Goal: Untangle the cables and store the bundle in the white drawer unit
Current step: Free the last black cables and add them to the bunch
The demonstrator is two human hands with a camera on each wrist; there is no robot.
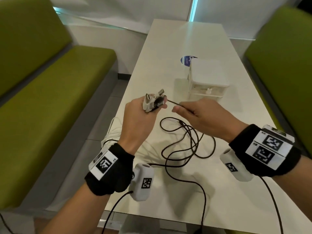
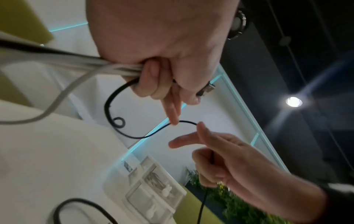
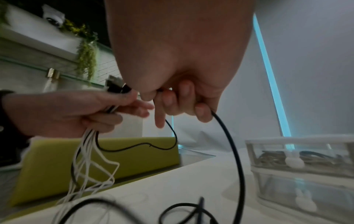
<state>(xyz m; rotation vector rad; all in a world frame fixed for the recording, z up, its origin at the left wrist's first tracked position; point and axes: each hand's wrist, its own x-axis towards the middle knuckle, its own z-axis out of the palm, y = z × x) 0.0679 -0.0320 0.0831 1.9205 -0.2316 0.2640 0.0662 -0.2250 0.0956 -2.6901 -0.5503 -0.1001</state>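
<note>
My left hand [image 1: 145, 108] grips a bunch of cable ends, their USB plugs [image 1: 154, 100] sticking out above the fist. White cables [image 3: 90, 160] hang down from that fist toward the table edge. My right hand [image 1: 194, 112] is curled round a thin black cable [image 1: 173, 103] that runs taut from the plugs into it. More of the black cable [image 1: 187, 142] lies in loose loops on the white table [image 1: 168, 48]. The white drawer unit [image 1: 206, 80] stands just beyond my right hand, its clear-fronted drawers closed.
A blue round sticker [image 1: 186, 60] lies on the table behind the drawer unit. Green benches [image 1: 50, 92] flank the table on both sides. Black leads [image 1: 202, 191] from the wrist cameras trail over the near table edge.
</note>
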